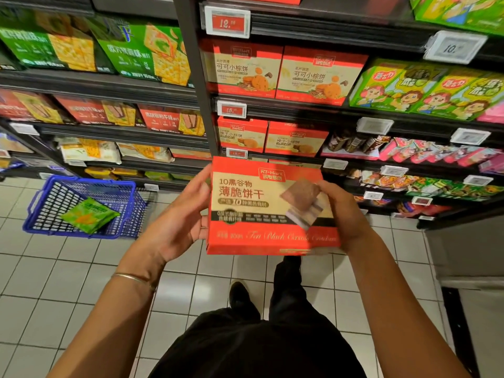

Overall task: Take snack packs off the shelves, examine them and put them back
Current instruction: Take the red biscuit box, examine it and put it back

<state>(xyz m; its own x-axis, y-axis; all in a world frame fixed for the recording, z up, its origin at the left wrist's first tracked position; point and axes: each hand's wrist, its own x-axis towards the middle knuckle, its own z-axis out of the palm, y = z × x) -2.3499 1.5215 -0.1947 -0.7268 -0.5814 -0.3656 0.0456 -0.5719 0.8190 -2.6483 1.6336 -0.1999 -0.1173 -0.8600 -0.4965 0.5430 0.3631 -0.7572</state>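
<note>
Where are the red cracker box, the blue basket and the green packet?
red cracker box (245, 197): head view, middle of its front face.
blue basket (131, 211): head view, its right mesh wall.
green packet (90, 215): head view, middle of the wrapper.

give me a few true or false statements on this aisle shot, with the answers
1. The left hand and the right hand both hold the red and beige cardboard cracker box. True.
2. The blue plastic shopping basket is empty. False: a green snack pack lies in it.
3. That basket stands on the white tiled floor. True.
4. The left wrist is bare. False: a thin metal bangle circles it.
</note>
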